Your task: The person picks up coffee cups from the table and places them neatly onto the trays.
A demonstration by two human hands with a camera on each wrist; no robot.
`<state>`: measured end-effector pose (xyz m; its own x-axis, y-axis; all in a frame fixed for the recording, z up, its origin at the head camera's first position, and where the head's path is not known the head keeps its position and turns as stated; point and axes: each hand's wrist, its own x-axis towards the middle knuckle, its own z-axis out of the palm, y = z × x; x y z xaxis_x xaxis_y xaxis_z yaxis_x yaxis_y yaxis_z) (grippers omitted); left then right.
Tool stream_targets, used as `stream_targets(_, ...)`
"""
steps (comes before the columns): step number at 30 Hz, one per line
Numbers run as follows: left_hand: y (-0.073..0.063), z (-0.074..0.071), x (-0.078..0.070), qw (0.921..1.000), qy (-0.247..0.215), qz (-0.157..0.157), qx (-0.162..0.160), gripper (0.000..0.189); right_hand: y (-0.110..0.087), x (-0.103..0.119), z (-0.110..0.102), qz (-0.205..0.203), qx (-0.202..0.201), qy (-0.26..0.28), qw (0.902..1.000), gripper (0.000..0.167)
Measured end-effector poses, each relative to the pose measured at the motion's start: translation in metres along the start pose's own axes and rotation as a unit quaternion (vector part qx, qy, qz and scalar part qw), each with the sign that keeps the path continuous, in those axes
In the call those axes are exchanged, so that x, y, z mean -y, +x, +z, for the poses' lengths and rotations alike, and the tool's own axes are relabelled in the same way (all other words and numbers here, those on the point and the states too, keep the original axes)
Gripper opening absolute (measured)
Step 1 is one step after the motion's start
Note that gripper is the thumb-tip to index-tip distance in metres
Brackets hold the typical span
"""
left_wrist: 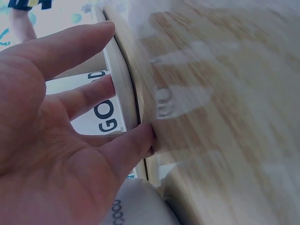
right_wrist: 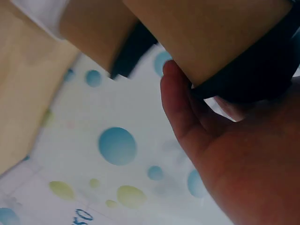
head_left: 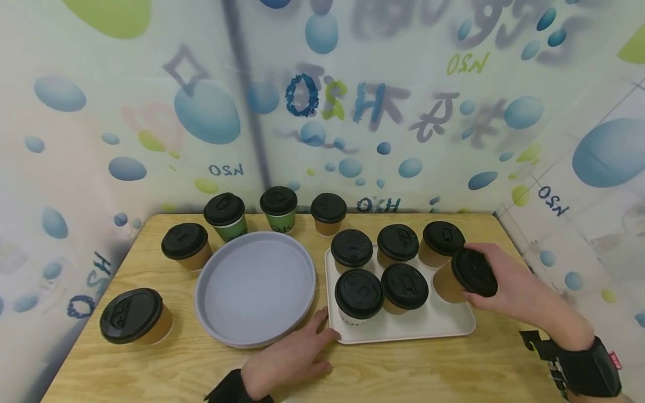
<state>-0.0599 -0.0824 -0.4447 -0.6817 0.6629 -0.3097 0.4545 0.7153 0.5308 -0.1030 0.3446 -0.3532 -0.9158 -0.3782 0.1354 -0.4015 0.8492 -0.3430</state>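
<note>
My right hand (head_left: pixel 519 288) grips a brown paper coffee cup (head_left: pixel 448 284) with a black lid, tilted at the right side of a white rectangular tray (head_left: pixel 438 327). In the right wrist view the fingers lie along the brown cup (right_wrist: pixel 211 37) near its dark lid; another brown cup (right_wrist: pixel 91 40) stands beside it. Several lidded cups stand on the tray, among them a white one (head_left: pixel 359 294) at the front left. My left hand (head_left: pixel 289 358) touches the tray's left front corner with extended fingers. In the left wrist view its fingertips meet the tray rim (left_wrist: pixel 123 89).
A round lilac-grey tray (head_left: pixel 254 291) lies left of the white tray. Around it stand two brown cups (head_left: pixel 194 254), two green cups (head_left: pixel 233 228) and, at the back, another brown cup (head_left: pixel 328 214). A patterned curtain (head_left: pixel 322 140) borders the wooden table (head_left: pixel 403 369).
</note>
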Motion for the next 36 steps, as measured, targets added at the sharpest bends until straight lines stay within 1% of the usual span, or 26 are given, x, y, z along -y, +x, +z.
stream_targets(1,0.000,0.000,0.000,1.0000,0.000,0.000,0.000,0.047,-0.001,-0.001,0.005,-0.004,0.001,-0.005,1.0000,0.090)
stream_targets(5,0.001,0.000,0.000,1.0000,0.002,-0.004,0.005,0.046,-0.005,-0.003,0.022,-0.026,-0.016,-0.023,0.9993,0.088)
stream_targets(7,0.001,0.000,-0.001,0.9999,-0.001,-0.008,0.010,0.045,-0.005,-0.003,0.029,-0.028,-0.012,-0.020,0.9994,0.087)
stream_targets(10,0.000,0.000,-0.001,0.9999,0.004,-0.010,0.012,0.045,-0.006,-0.002,0.036,-0.014,0.007,-0.018,0.9997,0.086)
stream_targets(14,-0.001,-0.001,0.000,1.0000,0.002,-0.004,0.005,0.046,-0.006,-0.001,0.043,0.016,0.029,-0.010,0.9994,0.088)
stream_targets(19,-0.002,-0.001,0.000,0.9998,-0.014,-0.009,0.010,0.047,-0.004,0.000,0.048,0.033,0.037,-0.005,0.9987,0.094)
stream_targets(22,-0.004,-0.001,0.000,0.9996,-0.018,-0.016,0.012,0.048,-0.004,0.001,0.049,0.047,0.046,0.002,0.9978,0.104)
stream_targets(24,-0.004,-0.002,0.000,0.9998,-0.012,-0.013,0.012,0.048,-0.004,0.001,0.047,0.058,0.049,0.007,0.9971,0.108)
stream_targets(26,-0.004,-0.001,0.001,0.9999,-0.002,-0.004,0.010,0.049,-0.006,-0.001,0.044,0.062,0.044,0.012,0.9970,0.105)
stream_targets(28,-0.003,0.000,0.001,0.9999,0.012,0.010,0.003,0.049,-0.008,-0.004,0.037,0.064,0.026,0.024,0.9973,0.095)
stream_targets(30,-0.002,0.001,0.000,0.9993,0.028,0.022,-0.007,0.049,-0.011,-0.008,0.032,0.057,-0.012,0.025,0.9980,0.080)
stream_targets(32,0.000,0.002,-0.003,0.9985,0.043,0.029,-0.018,0.048,-0.013,-0.013,0.026,0.043,-0.061,0.026,0.9969,0.064)
stream_targets(34,0.002,0.002,-0.005,0.9974,0.058,0.033,-0.028,0.047,-0.014,-0.016,0.021,0.030,-0.117,0.022,0.9925,0.052)
stream_targets(36,0.005,0.002,-0.007,0.9960,0.072,0.039,-0.035,0.047,-0.015,-0.018,0.016,0.028,-0.163,0.015,0.9861,0.042)
